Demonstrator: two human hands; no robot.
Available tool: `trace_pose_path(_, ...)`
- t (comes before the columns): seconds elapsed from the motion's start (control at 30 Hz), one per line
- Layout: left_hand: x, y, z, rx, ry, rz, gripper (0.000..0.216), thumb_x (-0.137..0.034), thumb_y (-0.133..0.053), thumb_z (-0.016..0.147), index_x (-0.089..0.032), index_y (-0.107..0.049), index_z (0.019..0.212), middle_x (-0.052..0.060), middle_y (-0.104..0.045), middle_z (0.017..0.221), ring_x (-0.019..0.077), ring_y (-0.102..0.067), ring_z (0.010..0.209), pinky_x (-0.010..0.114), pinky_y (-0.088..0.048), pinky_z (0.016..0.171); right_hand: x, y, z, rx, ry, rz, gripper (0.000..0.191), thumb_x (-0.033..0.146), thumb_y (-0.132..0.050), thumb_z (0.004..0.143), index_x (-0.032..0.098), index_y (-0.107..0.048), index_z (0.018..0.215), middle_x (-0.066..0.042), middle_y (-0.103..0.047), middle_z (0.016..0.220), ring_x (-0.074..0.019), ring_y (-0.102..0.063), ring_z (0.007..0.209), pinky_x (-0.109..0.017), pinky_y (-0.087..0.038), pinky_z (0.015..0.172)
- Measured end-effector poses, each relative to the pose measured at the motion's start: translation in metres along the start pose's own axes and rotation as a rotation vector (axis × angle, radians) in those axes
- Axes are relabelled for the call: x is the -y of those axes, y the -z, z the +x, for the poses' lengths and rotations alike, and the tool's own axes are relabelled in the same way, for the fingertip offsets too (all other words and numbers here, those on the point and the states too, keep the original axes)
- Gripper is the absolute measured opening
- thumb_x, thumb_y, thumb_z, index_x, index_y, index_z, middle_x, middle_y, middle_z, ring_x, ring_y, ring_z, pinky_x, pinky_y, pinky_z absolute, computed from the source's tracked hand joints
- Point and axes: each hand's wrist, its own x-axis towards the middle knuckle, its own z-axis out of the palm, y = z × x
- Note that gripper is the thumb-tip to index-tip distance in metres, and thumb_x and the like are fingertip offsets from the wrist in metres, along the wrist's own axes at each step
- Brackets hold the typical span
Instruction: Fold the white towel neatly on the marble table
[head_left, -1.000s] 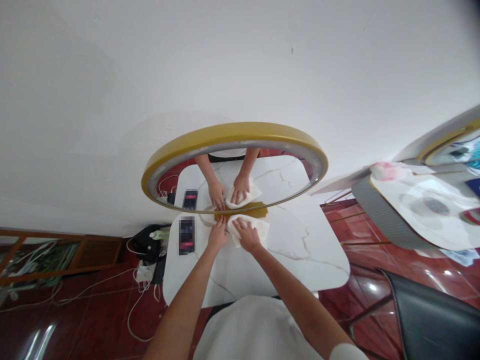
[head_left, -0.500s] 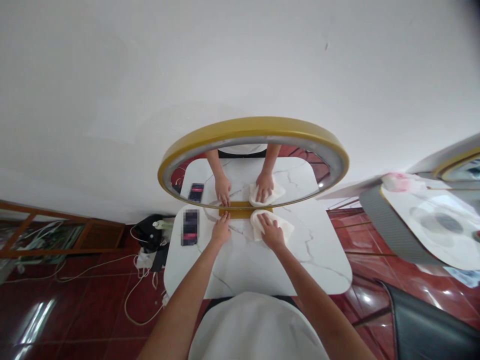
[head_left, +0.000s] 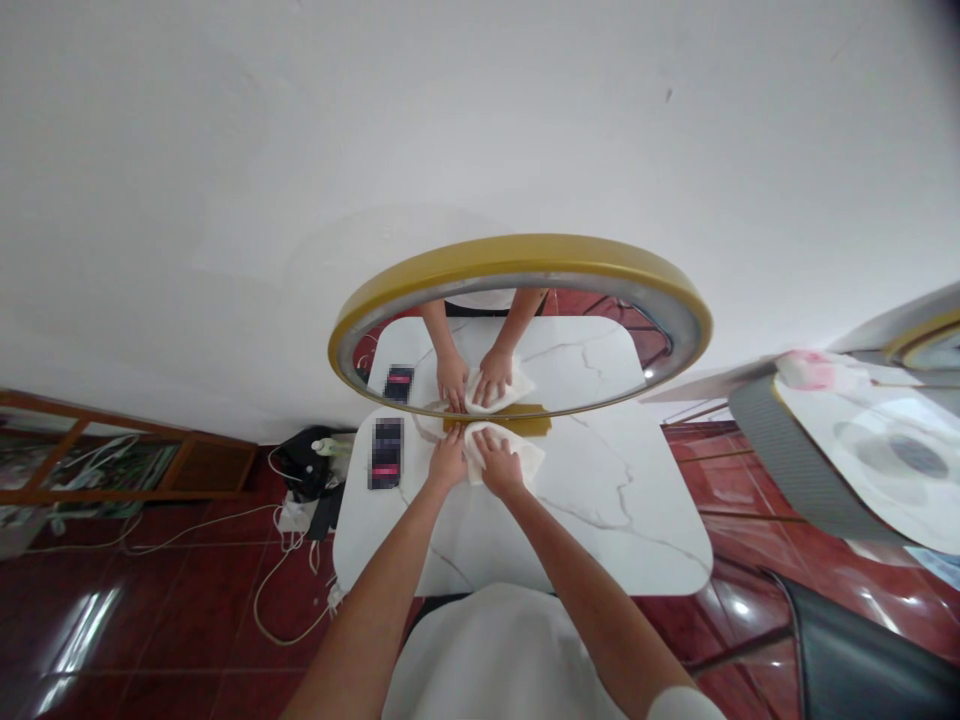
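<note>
A round mirror with a gold frame (head_left: 517, 255) stands on a gold base (head_left: 534, 426) at the back of a white marble table (head_left: 600, 520). My right hand (head_left: 497, 465) lies flat with fingers spread on a white cloth (head_left: 525, 455), pressing it on the tabletop just in front of the mirror base. My left hand (head_left: 447, 462) rests beside it, fingers stretched toward the base, touching the cloth's left edge. The mirror reflects both hands and the cloth.
A phone (head_left: 385, 453) lies on the table's left side. Cables and a power strip (head_left: 289, 515) trail over the red tiled floor at left. A second table with a mirror (head_left: 862, 450) stands at right, a dark chair (head_left: 862, 655) below it.
My right hand slid the cloth to the left along the mirror base, ending up against my left hand. My left hand stayed about where it was.
</note>
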Motion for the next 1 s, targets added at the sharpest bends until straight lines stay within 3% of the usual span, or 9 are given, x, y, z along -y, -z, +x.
trace_pose_path(0.17, 0.0, 0.001, -0.001, -0.001, -0.008, 0.005, 0.07, -0.008, -0.043, 0.076, -0.018, -0.023, 0.142, 0.009, -0.022, 0.15, 0.0213, -0.024, 0.136, 0.039, -0.027, 0.108, -0.021, 0.001, -0.008, -0.016, -0.001, -0.008, 0.078, 0.015, -0.041, 0.077, 0.039, -0.007, 0.143, 0.007, -0.008, 0.152, -0.0307, -0.032, 0.122, -0.043, -0.045, 0.081)
trace_pose_path(0.33, 0.0, 0.0, -0.003, -0.016, 0.002, -0.001, 0.073, -0.007, -0.046, 0.072, -0.016, -0.026, 0.141, 0.009, -0.023, 0.149, 0.022, -0.025, 0.135, 0.039, -0.026, 0.108, -0.045, -0.002, -0.021, -0.049, -0.117, 0.037, 0.078, 0.018, -0.042, 0.078, 0.038, -0.003, 0.143, 0.004, -0.005, 0.153, -0.0316, -0.033, 0.122, -0.043, -0.045, 0.08)
trace_pose_path(0.43, -0.004, 0.002, -0.002, -0.047, 0.024, -0.017, 0.069, -0.01, -0.048, 0.073, -0.017, -0.031, 0.139, 0.009, -0.027, 0.148, 0.0229, -0.029, 0.133, 0.039, -0.027, 0.107, -0.044, -0.004, -0.021, -0.043, -0.184, 0.143, 0.081, 0.018, -0.043, 0.077, 0.037, 0.0, 0.144, 0.001, -0.006, 0.153, -0.0313, -0.033, 0.124, -0.041, -0.045, 0.08)
trace_pose_path(0.57, -0.018, 0.009, -0.007, -0.131, 0.075, -0.039, 0.055, -0.017, -0.042, 0.082, -0.015, -0.036, 0.136, 0.011, -0.036, 0.143, 0.0222, -0.036, 0.129, 0.037, -0.03, 0.106, -0.024, -0.011, -0.013, -0.068, -0.198, 0.258, 0.084, 0.021, -0.046, 0.077, 0.026, 0.002, 0.145, -0.008, -0.008, 0.152, -0.0314, -0.032, 0.126, -0.04, -0.043, 0.086)
trace_pose_path(0.73, -0.036, 0.015, -0.027, -0.341, 0.054, -0.139, 0.045, -0.016, -0.038, 0.084, -0.02, -0.044, 0.129, 0.007, -0.047, 0.131, 0.0184, -0.041, 0.123, 0.031, -0.033, 0.103, 0.011, -0.025, -0.001, -0.12, -0.052, 0.452, 0.077, 0.028, -0.047, 0.082, 0.013, -0.006, 0.145, -0.016, -0.017, 0.148, -0.0283, -0.014, 0.136, -0.045, -0.028, 0.103)
trace_pose_path(0.87, -0.036, 0.014, -0.035, -0.283, 0.13, -0.138, 0.042, -0.023, -0.044, 0.085, -0.025, -0.047, 0.127, 0.007, -0.045, 0.131, 0.0222, -0.043, 0.119, 0.034, -0.039, 0.098, 0.019, -0.037, 0.003, -0.107, 0.093, 0.627, 0.082, 0.034, -0.057, 0.077, 0.014, -0.015, 0.144, -0.017, -0.018, 0.148, -0.0286, -0.012, 0.137, -0.047, -0.024, 0.107)
trace_pose_path(0.93, -0.032, 0.013, -0.034, -0.242, 0.173, -0.115, 0.045, -0.025, -0.047, 0.085, -0.027, -0.044, 0.13, 0.007, -0.04, 0.136, 0.0239, -0.04, 0.121, 0.036, -0.039, 0.097, 0.012, -0.041, 0.002, -0.089, 0.152, 0.71, 0.094, 0.036, -0.069, 0.067, 0.015, -0.019, 0.144, -0.017, -0.019, 0.149, -0.0305, -0.017, 0.136, -0.047, -0.029, 0.104)
trace_pose_path(1.0, -0.029, 0.012, -0.032, -0.223, 0.127, -0.086, 0.048, -0.026, -0.05, 0.084, -0.028, -0.042, 0.132, 0.006, -0.036, 0.139, 0.0238, -0.036, 0.125, 0.036, -0.036, 0.1, 0.0, -0.043, 0.002, -0.082, 0.193, 0.783, 0.09, 0.036, -0.07, 0.065, 0.019, -0.026, 0.141, -0.015, -0.024, 0.147, -0.0296, -0.028, 0.132, -0.046, -0.036, 0.099)
